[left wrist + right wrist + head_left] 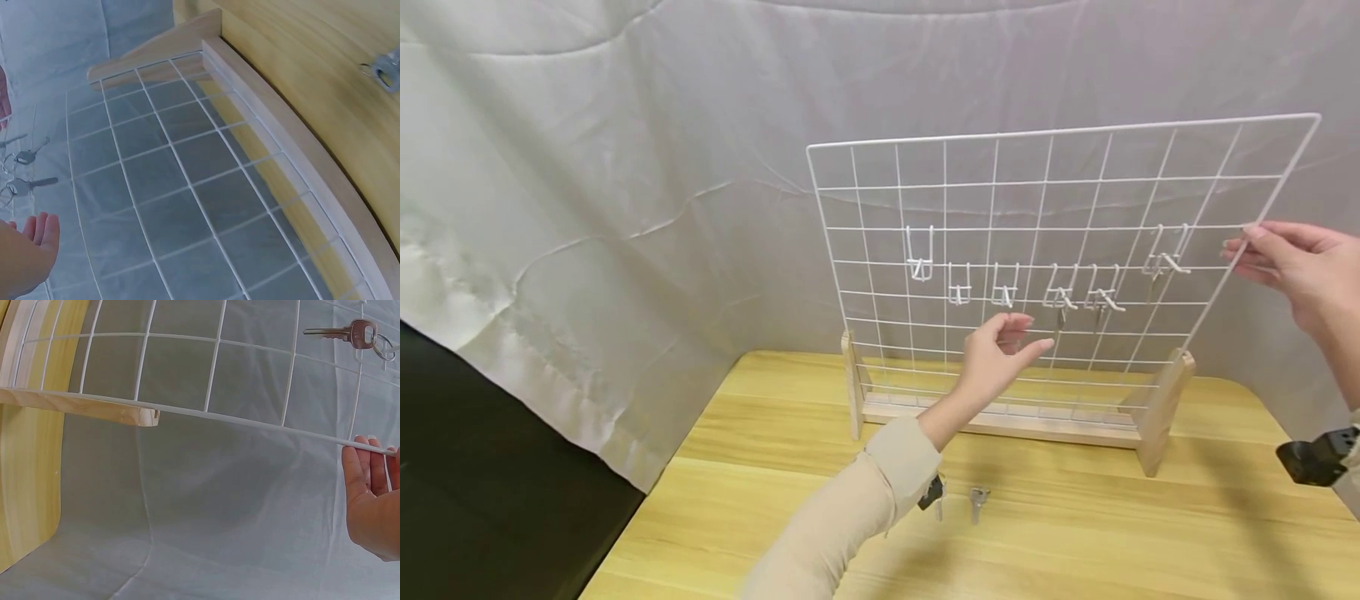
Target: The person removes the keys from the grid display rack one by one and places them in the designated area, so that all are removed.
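Observation:
A white wire grid panel [970,182] stands upright in a wooden base [1037,427]. My right hand [1300,262] holds its right edge wire between thumb and fingers. In front of the panel, my left hand [996,354] is raised just below the white hooks, fingers loosely bent and thumb extended; I see nothing in it. Keys hang from the hooks on the right, among them one key [1061,323] near the left hand and another [357,334] closest to the right hand. The hooks further left, such as the leftmost hook [919,265], show no key.
On the wooden table [775,500] in front of the base lie a key [977,503] and, partly behind the left sleeve, another key [939,507]. A grey curtain [700,125] hangs behind the panel. Black material [490,467] is at the lower left.

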Demonstrator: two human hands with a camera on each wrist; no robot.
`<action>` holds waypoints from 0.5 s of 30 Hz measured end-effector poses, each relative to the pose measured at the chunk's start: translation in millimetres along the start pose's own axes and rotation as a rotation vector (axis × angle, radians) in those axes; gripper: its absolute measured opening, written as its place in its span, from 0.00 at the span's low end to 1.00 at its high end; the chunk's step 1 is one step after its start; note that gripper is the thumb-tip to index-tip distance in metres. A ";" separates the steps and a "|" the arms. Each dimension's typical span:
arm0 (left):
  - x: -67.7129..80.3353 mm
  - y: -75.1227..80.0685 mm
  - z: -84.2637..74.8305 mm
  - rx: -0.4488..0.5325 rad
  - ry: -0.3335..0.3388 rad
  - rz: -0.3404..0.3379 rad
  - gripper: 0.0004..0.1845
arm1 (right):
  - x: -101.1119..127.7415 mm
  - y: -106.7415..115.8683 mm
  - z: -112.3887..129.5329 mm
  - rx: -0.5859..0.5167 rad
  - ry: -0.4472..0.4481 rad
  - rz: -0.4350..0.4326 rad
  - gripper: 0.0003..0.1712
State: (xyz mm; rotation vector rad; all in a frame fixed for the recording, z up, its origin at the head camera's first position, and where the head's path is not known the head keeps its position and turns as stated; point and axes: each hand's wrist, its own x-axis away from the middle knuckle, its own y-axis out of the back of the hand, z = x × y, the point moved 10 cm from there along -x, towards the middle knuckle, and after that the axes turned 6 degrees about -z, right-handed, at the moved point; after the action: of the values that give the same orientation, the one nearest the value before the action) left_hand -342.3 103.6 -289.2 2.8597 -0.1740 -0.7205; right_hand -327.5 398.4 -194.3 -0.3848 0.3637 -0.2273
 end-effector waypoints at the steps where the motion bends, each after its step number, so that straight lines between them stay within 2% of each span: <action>1: -1.1 -2.4 -1.7 -0.006 -0.003 0.000 0.21 | 0.1 -0.1 0.1 0.000 0.002 0.001 0.11; 5: -4.7 -12.2 -4.6 -0.025 0.013 0.002 0.23 | -0.1 0.0 0.5 -0.003 0.002 0.003 0.10; 9: -8.3 -18.9 -5.1 -0.028 0.038 -0.027 0.23 | -0.8 0.9 0.7 0.024 -0.002 0.001 0.07; 13: -10.7 -22.4 -2.3 0.041 0.078 -0.084 0.23 | -0.7 0.7 -0.6 0.046 -0.009 -0.001 0.06; 15: -11.0 -24.9 0.3 0.106 0.106 -0.111 0.22 | -0.1 0.7 -0.7 0.035 -0.009 0.003 0.08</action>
State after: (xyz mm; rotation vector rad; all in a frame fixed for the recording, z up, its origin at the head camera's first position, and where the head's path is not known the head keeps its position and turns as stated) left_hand -350.4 129.6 -289.7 3.0195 -0.0404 -0.5943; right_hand -327.8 398.9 -195.2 -0.3510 0.3510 -0.2287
